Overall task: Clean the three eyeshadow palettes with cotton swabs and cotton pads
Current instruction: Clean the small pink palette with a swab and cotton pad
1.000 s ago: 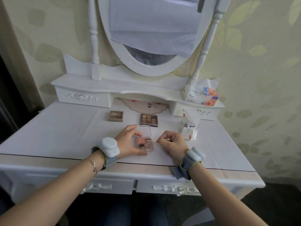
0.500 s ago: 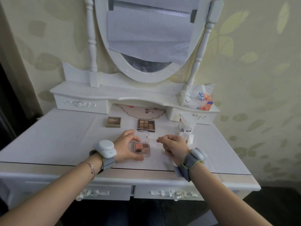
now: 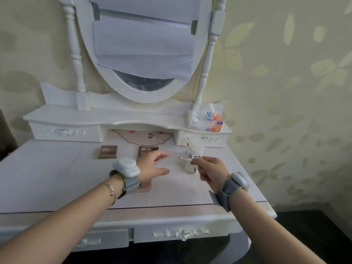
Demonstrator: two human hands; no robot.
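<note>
Two hands over the desk (image 3: 47,174). Left hand (image 3: 152,166) hovers mid-desk, fingers straight and spread, holding nothing. Right hand (image 3: 211,169) curled, thumb and forefinger pinching a cotton swab (image 3: 184,158); swab lies roughly level, tip pointing left, toward the left hand's fingertips but apart from them. Pink palette (image 3: 145,187) sits toward the front edge, mostly hidden under the left wrist, only a corner showing. Brown palette (image 3: 107,151) lies toward the back, left of centre. Dark multi-pan palette (image 3: 147,149) also at the back, mid-desk, partly covered by the left fingers. White pouch (image 3: 194,149) stands near the back right; a small white pack (image 3: 189,167) lies just in front of it, beside the right hand. Tissue pack (image 3: 206,119) on the right end of the raised shelf (image 3: 95,115). Grey wrist bands on both wrists.
</note>
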